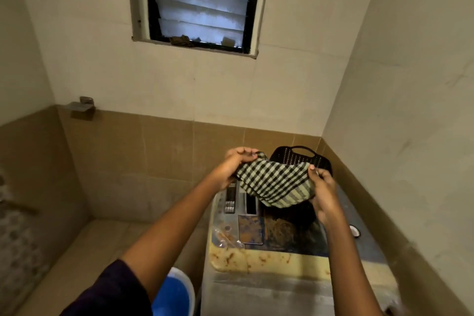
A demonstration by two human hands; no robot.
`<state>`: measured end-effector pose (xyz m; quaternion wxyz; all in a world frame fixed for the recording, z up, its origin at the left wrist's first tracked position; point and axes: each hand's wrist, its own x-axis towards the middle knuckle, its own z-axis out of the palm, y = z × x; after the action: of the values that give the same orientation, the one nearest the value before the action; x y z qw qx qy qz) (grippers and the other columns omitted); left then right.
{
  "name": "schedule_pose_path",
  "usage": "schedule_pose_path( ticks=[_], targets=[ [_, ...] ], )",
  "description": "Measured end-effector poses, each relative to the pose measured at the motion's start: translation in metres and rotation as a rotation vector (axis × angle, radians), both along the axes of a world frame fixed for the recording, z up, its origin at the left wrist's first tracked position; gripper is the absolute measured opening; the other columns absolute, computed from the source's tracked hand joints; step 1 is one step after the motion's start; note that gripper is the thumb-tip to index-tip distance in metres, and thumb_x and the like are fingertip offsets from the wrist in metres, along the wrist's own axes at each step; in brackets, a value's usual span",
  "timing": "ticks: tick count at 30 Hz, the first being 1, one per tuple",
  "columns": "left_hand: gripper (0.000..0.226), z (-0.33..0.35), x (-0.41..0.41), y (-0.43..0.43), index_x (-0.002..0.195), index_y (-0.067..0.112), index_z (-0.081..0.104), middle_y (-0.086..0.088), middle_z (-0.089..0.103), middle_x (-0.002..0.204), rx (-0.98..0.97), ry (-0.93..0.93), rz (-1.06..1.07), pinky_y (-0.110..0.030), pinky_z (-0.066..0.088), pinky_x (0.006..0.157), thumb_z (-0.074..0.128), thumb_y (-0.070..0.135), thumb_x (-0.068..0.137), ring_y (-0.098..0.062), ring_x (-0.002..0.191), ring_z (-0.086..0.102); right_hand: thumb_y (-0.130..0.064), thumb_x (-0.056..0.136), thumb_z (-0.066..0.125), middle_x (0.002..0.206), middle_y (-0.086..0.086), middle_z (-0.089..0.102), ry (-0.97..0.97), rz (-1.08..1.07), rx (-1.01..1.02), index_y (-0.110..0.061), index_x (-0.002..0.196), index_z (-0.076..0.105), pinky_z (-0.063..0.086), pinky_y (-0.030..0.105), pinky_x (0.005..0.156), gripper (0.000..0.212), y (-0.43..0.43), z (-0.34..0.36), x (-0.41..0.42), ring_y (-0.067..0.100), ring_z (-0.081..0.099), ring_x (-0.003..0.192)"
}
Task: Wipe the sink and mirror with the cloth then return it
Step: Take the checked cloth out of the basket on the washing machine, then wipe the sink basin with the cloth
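1. Both hands are raised in the middle of the frame, each closed on one end of a checked cloth [275, 183]; the left hand [232, 165] pinches the upper left end with its fingertips curled over it, and the right hand [323, 191] clamps the right edge between thumb and fingers.
2. That cloth, green-and-black checked, is stretched between the hands and sags in a fold toward lower right, hanging in the air clear of anything beneath it.
3. Just behind the cloth, toward right of centre, stands a black perforated plastic basket [298, 155] with a handle slot in its rim; the cloth hides its lower part.
4. Below the hands is a washing machine top [269, 255], yellowed and heavily stained with rust-brown marks; a dark control panel [230, 199] sits under the left hand.
5. At the right edge of that machine top lies a small round black-and-white object [355, 230], too small to identify.
6. In the bottom centre of the frame a blue bucket [173, 295] with a pale rim stands beside the machine, partly behind the left forearm and its dark sleeve [112, 292].
7. Brown tiles line the lower walls and pale tiles the upper; a small metal wall shelf [80, 108] is fixed at middle left.
8. A louvred window [202, 0] in a black frame fills the upper centre.
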<state>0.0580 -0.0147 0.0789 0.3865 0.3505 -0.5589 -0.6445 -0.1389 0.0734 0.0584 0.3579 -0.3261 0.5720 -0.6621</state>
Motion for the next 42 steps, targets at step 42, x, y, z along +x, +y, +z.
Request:
schedule_pose_path(
  ticks=[42],
  targets=[
    [0.018,-0.057,0.749,0.510,0.097,0.024,0.073,0.000,0.071,0.106,0.061,-1.583,0.902,-0.040,0.034,0.098,0.068,0.031,0.082,-0.023,0.114,0.051,-0.012,0.092,0.053,0.069,-0.002,0.060,0.927,1.768,-0.272,-0.013,0.076,0.065,0.037,0.025,0.060,0.020,0.260,-0.062,0.786,0.006,0.051,0.063]
  ],
)
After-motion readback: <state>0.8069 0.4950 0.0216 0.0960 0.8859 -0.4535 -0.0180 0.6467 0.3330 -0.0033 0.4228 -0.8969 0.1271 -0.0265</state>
